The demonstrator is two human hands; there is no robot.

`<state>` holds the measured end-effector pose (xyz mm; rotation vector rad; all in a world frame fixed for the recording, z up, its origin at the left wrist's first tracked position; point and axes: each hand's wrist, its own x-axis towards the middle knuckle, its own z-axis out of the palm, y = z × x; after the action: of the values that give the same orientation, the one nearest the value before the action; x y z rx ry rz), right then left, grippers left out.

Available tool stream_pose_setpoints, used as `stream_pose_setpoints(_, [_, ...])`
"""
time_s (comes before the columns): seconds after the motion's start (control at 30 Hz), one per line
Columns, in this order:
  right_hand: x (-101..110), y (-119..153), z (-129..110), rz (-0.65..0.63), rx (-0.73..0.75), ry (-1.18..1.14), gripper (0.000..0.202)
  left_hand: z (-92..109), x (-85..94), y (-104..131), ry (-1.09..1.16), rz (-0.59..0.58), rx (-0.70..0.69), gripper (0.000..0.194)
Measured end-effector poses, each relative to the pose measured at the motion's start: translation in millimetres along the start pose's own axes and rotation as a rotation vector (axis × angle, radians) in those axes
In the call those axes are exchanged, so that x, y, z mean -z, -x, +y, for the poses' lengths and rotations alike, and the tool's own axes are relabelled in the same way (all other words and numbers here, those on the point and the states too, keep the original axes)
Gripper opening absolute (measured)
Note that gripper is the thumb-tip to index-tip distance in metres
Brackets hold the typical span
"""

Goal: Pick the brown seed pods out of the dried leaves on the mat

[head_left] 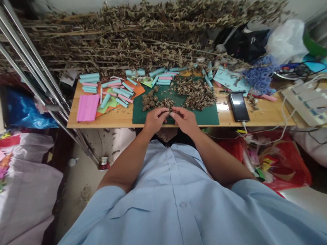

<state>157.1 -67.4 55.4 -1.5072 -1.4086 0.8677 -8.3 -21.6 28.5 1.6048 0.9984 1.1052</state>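
Note:
Over the front of a dark green mat [209, 115], my left hand [154, 121] and my right hand [185, 119] meet fingertip to fingertip. Both are closed in a pinch on a small bit of dried leaf [170, 113], mostly hidden by the fingers. Just beyond them lies a small heap of loose dried leaves [166, 103]. Round brown balls of rolled leaf [148, 100] are gathered to its left. A larger pile of dried leaves [197, 93] covers the right part of the mat.
Blue and pink paper rolls [121, 92] and pink sheets [88, 107] lie left. Dried leafy stalks [131, 36] stretch along the back. To the right are a black phone [239, 106] on a cable, blue string [260, 75] and a power strip [307, 101]. Metal poles [24, 55] stand left.

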Motion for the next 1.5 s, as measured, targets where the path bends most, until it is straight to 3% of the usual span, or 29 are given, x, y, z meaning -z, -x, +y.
stream_pose_setpoints(0.13, [-4.3, -6.1, -9.6, -0.068, -0.081, -0.045, 0.03, 1.5, 1.5, -0.1, -0.015, -0.004, 0.009, 0.02])
stream_pose_setpoints(0.33, [-4.9, -7.9, -10.2, -0.015, -0.125, -0.066, 0.025, 9.7, 3.5, 0.1, -0.069, -0.038, 0.014, 0.02])
stream_pose_setpoints(0.53, [-3.8, -8.1, -1.6, -0.022, -0.092, 0.008, 0.022, 5.8, 0.8, -2.1, 0.002, 0.047, 0.08, 0.017])
stream_pose_setpoints(0.67, [-0.9, -10.2, 7.6, 0.034, 0.014, 0.168, 0.022, 0.0, -0.2, -4.3, 0.097, 0.085, 0.157, 0.018])
stream_pose_setpoints(0.8, [0.0, -11.7, 7.1, 0.062, 0.158, 0.224, 0.023, 2.4, 1.0, -3.9, 0.085, 0.069, 0.144, 0.019])
stream_pose_setpoints(1.07, [-8.3, -13.0, -4.1, -0.002, -0.042, 0.019, 0.029, 8.0, 2.6, -2.5, -0.006, 0.035, 0.071, 0.018])
stream_pose_setpoints(1.33, [-8.5, -13.2, -5.1, 0.011, -0.051, 0.044, 0.023, 13.2, 4.7, -2.7, -0.096, -0.005, 0.036, 0.016])
stream_pose_setpoints(1.5, [-5.9, -14.2, -4.5, 0.036, -0.056, 0.077, 0.019, 7.1, 2.4, -4.3, -0.035, 0.053, 0.101, 0.014])
